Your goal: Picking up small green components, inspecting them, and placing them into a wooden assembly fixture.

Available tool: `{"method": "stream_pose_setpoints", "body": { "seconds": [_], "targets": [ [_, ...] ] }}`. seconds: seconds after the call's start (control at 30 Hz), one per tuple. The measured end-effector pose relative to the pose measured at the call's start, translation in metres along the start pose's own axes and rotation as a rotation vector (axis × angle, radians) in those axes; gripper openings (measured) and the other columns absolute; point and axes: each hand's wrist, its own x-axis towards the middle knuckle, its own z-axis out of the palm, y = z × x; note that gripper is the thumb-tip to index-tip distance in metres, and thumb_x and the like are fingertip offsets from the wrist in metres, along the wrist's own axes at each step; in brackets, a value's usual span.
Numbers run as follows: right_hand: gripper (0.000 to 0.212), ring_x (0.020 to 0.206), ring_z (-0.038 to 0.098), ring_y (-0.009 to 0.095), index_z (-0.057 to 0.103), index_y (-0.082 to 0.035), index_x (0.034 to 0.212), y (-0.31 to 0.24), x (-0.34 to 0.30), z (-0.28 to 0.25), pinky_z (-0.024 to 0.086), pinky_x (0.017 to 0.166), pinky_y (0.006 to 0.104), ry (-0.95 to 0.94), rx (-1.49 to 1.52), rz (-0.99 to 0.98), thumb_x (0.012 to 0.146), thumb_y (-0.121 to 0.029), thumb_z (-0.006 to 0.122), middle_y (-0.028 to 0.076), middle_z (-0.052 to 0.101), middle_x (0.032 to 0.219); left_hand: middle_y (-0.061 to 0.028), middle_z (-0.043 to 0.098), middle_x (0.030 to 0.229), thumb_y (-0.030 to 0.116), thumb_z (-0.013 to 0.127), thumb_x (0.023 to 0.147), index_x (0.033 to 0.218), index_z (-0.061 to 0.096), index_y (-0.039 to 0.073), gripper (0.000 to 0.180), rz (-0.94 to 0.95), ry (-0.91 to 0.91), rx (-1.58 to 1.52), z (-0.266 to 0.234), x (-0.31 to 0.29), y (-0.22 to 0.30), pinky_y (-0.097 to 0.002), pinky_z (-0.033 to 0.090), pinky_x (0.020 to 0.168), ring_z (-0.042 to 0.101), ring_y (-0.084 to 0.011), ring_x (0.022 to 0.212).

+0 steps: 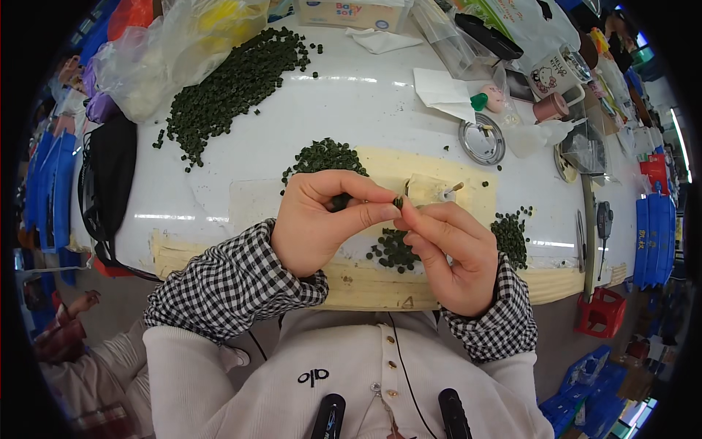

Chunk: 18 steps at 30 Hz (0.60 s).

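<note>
Above the table's near edge, my two hands meet at their fingertips. Between thumb and forefinger, my left hand (318,219) pinches a small dark green piece (398,202). The fingertips of my right hand (457,252) press together against that piece's right side; whatever they grip is hidden. More dark green shows beneath the curled fingers of my left hand. Behind that hand lies a small pile of dark green pieces (325,156). Another loose pile (395,250) sits below my fingertips, and a third (510,238) is beside my right wrist.
A large heap of dark green pieces (230,91) spreads at the far left, beside plastic bags (157,69). A small holder (447,194) with a stick stands behind my right hand. Farther right are a round metal dish (482,139), a mug (559,73) and tweezers (581,241).
</note>
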Motion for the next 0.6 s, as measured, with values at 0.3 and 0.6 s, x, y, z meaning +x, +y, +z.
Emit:
{"method": "stream_pose_setpoints", "body": {
  "seconds": [0.3, 0.6],
  "targets": [
    [0.035, 0.071, 0.06, 0.018, 0.06, 0.002, 0.116, 0.0003, -0.0027, 0.0005, 0.049, 0.064, 0.0235, -0.017, 0.053, 0.034, 0.082, 0.007, 0.061, 0.011, 0.061, 0.089, -0.0066, 0.066, 0.088, -0.008, 0.067, 0.078, 0.087, 0.066, -0.001, 0.012, -0.03, -0.026, -0.024, -0.0016, 0.0002, -0.0002, -0.0241, 0.05, 0.075, 0.061, -0.012, 0.082],
    [0.033, 0.07, 0.059, 0.017, 0.061, 0.002, 0.114, 0.0012, -0.0047, 0.0018, 0.048, 0.063, 0.0238, -0.007, 0.067, 0.044, 0.081, 0.007, 0.061, 0.012, 0.06, 0.088, -0.0067, 0.066, 0.088, -0.008, 0.067, 0.077, 0.086, 0.066, 0.0, 0.012, -0.041, -0.033, -0.058, -0.001, 0.0008, -0.0009, -0.0245, 0.05, 0.075, 0.061, -0.0121, 0.082]
  ]
}}
